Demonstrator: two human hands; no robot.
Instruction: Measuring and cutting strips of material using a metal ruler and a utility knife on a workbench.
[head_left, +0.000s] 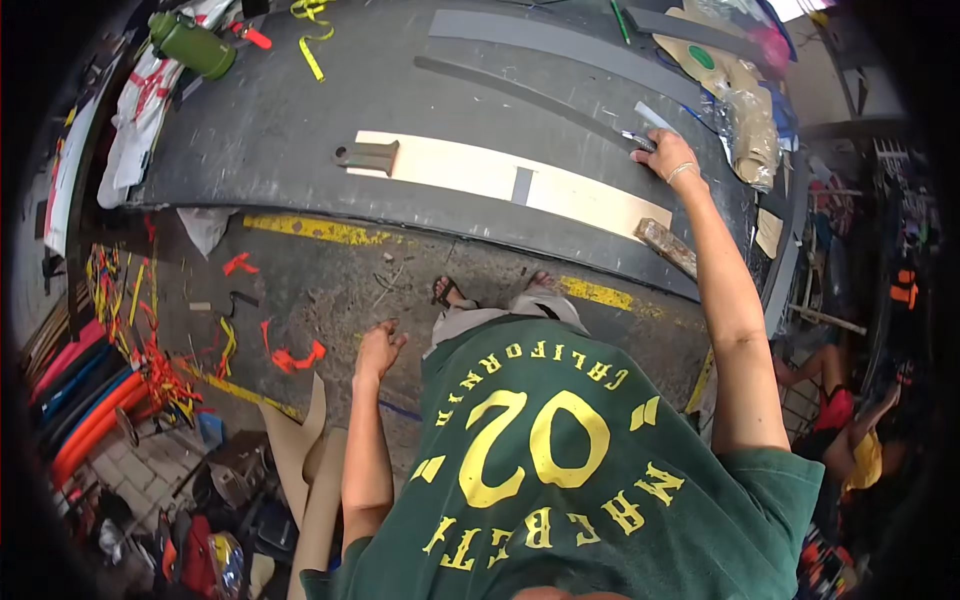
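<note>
My right hand [668, 158] is over the right part of the dark worktable [250, 150]. Its fingers are closed on a slim, pen-like tool with a dark and silver body [638, 140]. Under the tool lies the right end of a narrow dark grey strip [520, 92], with a short pale strip [655, 115] beside it. Nearer the front edge is a long cream strip [450, 168] bearing a small grey rectangle [523, 186]. A flat metal piece [372, 158] rests on its left end, and a worn block [665, 245] on its right end. My left hand [380, 350] hangs empty beside my body, fingers apart.
A wider grey strip [560, 45] crosses the back of the table. A green bottle [190, 45] and yellow tape [312, 45] are at the far left. Plastic wrapping [750, 130] is heaped on the right. Orange scraps [295, 357] litter the floor; another person [850, 430] is at the right.
</note>
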